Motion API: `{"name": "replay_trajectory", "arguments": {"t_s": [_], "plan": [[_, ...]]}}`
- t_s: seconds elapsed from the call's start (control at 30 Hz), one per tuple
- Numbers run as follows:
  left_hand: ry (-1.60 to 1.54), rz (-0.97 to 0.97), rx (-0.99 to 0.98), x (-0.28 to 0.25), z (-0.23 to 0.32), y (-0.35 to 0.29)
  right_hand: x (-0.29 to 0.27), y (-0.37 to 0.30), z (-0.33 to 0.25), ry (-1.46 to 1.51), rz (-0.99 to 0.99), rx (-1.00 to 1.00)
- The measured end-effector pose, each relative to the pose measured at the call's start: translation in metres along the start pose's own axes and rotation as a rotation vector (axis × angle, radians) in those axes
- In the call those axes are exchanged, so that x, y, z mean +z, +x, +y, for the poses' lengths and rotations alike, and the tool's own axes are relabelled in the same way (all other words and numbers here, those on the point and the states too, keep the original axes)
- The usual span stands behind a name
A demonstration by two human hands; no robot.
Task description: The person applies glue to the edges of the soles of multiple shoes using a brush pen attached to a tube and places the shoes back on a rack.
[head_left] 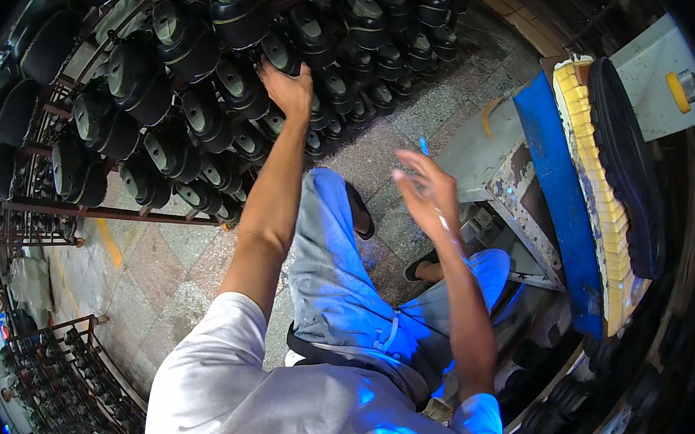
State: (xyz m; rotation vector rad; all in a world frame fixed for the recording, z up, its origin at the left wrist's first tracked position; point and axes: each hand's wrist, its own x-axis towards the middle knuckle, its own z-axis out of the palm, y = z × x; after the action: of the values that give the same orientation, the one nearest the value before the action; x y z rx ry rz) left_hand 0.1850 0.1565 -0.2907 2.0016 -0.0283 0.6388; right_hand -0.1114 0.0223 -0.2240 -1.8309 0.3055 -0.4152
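Note:
My left hand (289, 89) reaches forward to a rack and has its fingers wrapped round a black lasted shoe upper (279, 48) with a grey-green top. Many similar lasted shoe uppers (186, 36) hang close round it in rows. My right hand (430, 193) is in the air above my right knee, fingers apart and slightly blurred, holding nothing. Beyond it, on the right, a black shoe sole (623, 167) stands against a yellow ribbed pad (592, 164) with a blue plate (551, 181) on its near side.
The metal rack (116, 214) fills the far left. A worn grey metal stand (485, 159) is right of my right hand. A smaller rack (75, 358) with dark items is at the lower left. Speckled floor tiles (162, 263) lie between the racks and me. Dark soles are stacked at the lower right.

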Motion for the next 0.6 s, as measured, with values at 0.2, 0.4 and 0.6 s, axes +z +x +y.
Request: {"name": "replay_trajectory", "arguments": {"t_s": [0.2,0.4,0.6], "plan": [[-0.106,0.030,0.029,-0.056,0.050,-0.105,0.091,0.038,0.030,-0.068,-0.093,-0.125],[-0.399,-0.804,0.189,-0.203,0.112,-0.211,0.049,-0.071,0.037,0.154,0.189,-0.108],[-0.226,-1.604,0.430,-0.200,0.101,-0.160,-0.079,-0.211,-0.060,0.421,0.307,0.133]]}}
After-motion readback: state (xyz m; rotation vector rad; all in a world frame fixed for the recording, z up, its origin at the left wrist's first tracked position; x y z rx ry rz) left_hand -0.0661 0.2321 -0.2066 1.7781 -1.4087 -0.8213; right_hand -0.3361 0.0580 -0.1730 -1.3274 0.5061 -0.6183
